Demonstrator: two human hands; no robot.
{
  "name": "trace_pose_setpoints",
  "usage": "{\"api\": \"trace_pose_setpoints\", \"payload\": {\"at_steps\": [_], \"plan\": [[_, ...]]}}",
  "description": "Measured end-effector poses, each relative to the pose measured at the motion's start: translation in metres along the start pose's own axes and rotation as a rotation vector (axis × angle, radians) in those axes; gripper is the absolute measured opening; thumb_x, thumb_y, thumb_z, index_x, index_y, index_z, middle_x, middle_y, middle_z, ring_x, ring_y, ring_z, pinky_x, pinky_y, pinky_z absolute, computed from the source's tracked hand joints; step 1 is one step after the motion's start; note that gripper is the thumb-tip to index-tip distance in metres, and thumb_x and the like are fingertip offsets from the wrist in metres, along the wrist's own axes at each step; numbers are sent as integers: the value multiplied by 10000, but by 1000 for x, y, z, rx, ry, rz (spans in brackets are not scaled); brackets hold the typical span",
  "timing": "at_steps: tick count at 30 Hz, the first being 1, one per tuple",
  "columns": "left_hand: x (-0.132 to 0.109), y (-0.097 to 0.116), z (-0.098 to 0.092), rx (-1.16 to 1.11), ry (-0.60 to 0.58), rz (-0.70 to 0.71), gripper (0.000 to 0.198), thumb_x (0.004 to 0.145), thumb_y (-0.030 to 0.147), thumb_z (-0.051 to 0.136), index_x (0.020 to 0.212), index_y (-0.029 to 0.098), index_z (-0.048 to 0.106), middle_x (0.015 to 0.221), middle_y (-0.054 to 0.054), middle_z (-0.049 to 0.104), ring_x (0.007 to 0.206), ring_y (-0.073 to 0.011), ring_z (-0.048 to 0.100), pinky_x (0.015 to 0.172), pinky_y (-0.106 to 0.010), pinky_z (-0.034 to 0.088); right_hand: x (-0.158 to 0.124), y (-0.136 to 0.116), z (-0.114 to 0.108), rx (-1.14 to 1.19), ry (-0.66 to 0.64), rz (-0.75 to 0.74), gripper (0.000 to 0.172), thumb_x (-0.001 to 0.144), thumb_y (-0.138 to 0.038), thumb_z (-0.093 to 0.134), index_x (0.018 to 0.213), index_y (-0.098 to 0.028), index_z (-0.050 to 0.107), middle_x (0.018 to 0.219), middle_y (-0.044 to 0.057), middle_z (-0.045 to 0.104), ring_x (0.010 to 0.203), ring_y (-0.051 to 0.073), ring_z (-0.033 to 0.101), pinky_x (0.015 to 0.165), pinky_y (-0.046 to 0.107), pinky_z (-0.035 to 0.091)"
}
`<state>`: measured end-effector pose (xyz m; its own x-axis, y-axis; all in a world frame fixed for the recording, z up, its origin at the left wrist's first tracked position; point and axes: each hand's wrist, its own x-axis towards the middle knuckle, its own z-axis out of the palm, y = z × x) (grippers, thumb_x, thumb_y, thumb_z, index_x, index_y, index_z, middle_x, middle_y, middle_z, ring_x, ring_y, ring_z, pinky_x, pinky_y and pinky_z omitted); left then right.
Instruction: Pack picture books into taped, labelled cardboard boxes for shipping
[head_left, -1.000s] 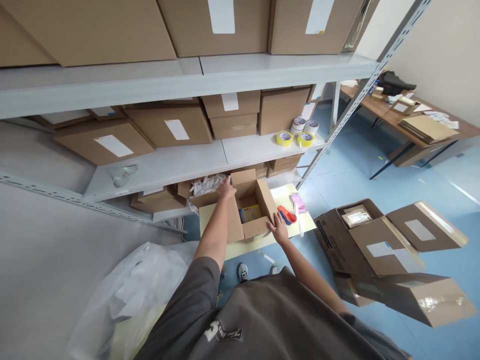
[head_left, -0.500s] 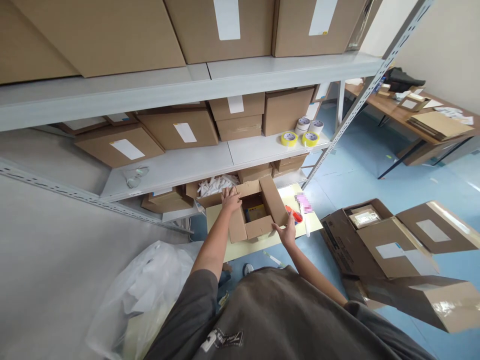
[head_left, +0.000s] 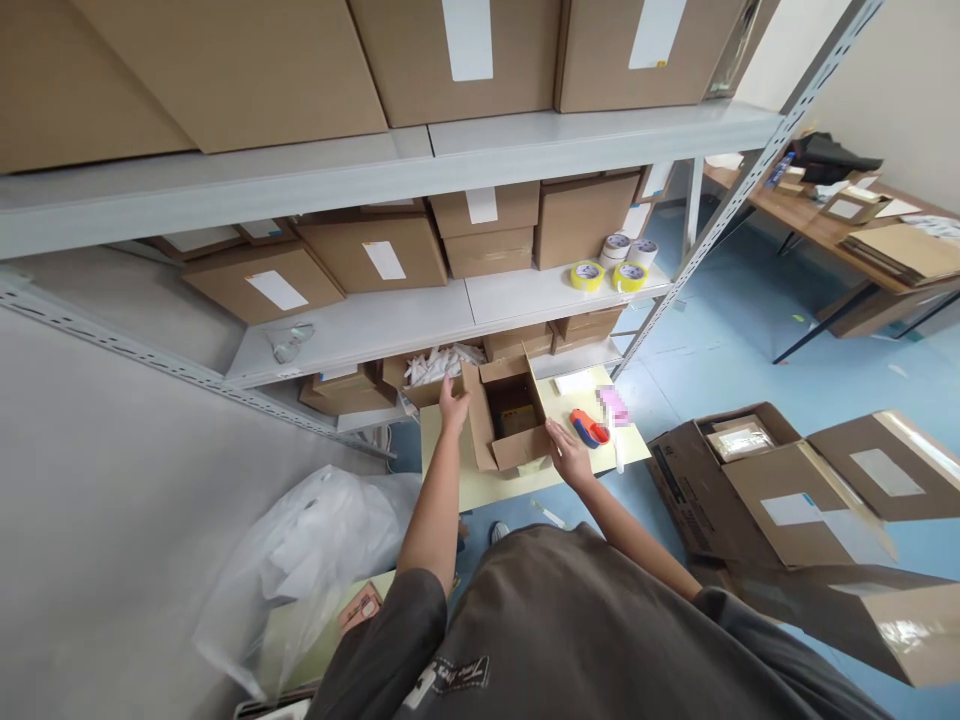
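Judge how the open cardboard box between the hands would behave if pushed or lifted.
Probably light: the open cardboard box looks mostly empty. Its loose flaps, touched by the left hand and right hand, would likely flex. It should slide easily on the smooth yellow tabletop.

A loose, short-sleeved T-shirt (head_left: 577, 620) in dark grey-brown is worn, and white printed lettering (head_left: 444, 675) is seen low on its left side. The left sleeve (head_left: 390, 640) is cut wide and ends near the elbow, so both forearms are left uncovered down to the left hand (head_left: 452, 408) and the right hand (head_left: 568, 455). Beyond the shirt, the toe of a light grey shoe (head_left: 496, 531) can be made out.
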<state>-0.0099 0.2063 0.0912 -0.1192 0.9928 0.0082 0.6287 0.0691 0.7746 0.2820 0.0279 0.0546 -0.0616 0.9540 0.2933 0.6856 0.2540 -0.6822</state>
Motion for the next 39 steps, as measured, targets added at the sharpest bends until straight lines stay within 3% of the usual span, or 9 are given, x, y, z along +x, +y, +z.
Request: {"api": "trace_pose_setpoints", "payload": {"at_steps": [4, 9, 13, 21, 26, 31, 35, 37, 39], "plan": [[-31, 5, 7, -197, -127, -147, 945, 964, 252, 727, 1769, 193, 235, 1616, -214, 581, 1423, -296, 647, 1151, -429, 558, 4, 2, 3, 6, -16, 14, 693, 954, -138, 477, 1633, -252, 555, 1617, 34, 605, 1519, 267, 569, 1272, 507, 508], [-86, 19, 20, 63, -207, 38, 1282, 735, 413, 984, 1770, 274, 240, 1840, -189, 152, 1668, -412, 275, 1292, -528, 396, 3, 4, 9, 18, 19, 45, 697, 923, -104, 453, 1600, -213, 579, 1665, 81, 553, 1492, 267, 598, 1223, 480, 548], [-117, 19, 26, 226, -312, 61, 1215, 676, 495, 1008, 1711, 351, 389, 1858, -157, 53, 1598, -492, 389, 1191, -549, 502, -1, 7, 8, 50, 25, 57, 750, 903, -89, 468, 1638, -225, 532, 1668, 76, 553, 1509, 264, 580, 1228, 482, 541], [-118, 31, 48, 305, -219, 6, 1114, 840, 308, 843, 1770, 340, 231, 1854, -177, 66, 1476, -464, 558, 1084, -529, 580, -4, 10, 14, 85, -50, -28, 893, 883, -69, 453, 1749, -256, 341, 1684, 45, 537, 1559, 260, 518, 1274, 487, 489], [-121, 50, 66, 377, -246, -1, 1099, 812, 210, 795, 1769, 304, 262, 1859, -153, 28, 1603, -485, 375, 1118, -567, 561, 1, 16, 15, 112, -87, -68, 913, 856, -50, 468, 1734, -284, 380, 1680, 29, 543, 1576, 260, 491, 1268, 494, 494], [-118, 53, 68, 305, -282, 88, 1025, 919, 314, 688, 1791, 250, 154, 1849, -154, 137, 1677, -398, 254, 1266, -544, 428, 5, 25, 6, 95, -112, -124, 833, 905, -64, 475, 1711, -269, 429, 1680, 63, 542, 1595, 285, 455, 1285, 565, 462], [-121, 42, 71, 317, -334, 96, 931, 941, 377, 673, 1765, 216, 271, 1829, -141, 231, 1696, -404, 170, 1338, -572, 301, 6, 24, 11, 111, -182, -187, 741, 920, -88, 535, 1631, -297, 554, 1636, 54, 594, 1590, 293, 458, 1287, 598, 451], [-124, 36, 74, 343, -314, 85, 806, 976, 375, 632, 1721, 187, 388, 1819, -148, 261, 1701, -424, 118, 1353, -615, 233, 5, 21, 19, 106, -193, -196, 689, 907, -95, 574, 1569, -278, 627, 1622, 73, 608, 1592, 306, 449, 1293, 606, 437], [-126, 30, 75, 303, -300, 112, 631, 1047, 352, 508, 1658, 193, 504, 1795, -131, 338, 1705, -382, 145, 1363, -603, 220, 2, 20, 25, 80, -171, -163, 665, 888, -100, 603, 1532, -251, 661, 1616, 97, 612, 1599, 321, 433, 1298, 613, 421]]}}
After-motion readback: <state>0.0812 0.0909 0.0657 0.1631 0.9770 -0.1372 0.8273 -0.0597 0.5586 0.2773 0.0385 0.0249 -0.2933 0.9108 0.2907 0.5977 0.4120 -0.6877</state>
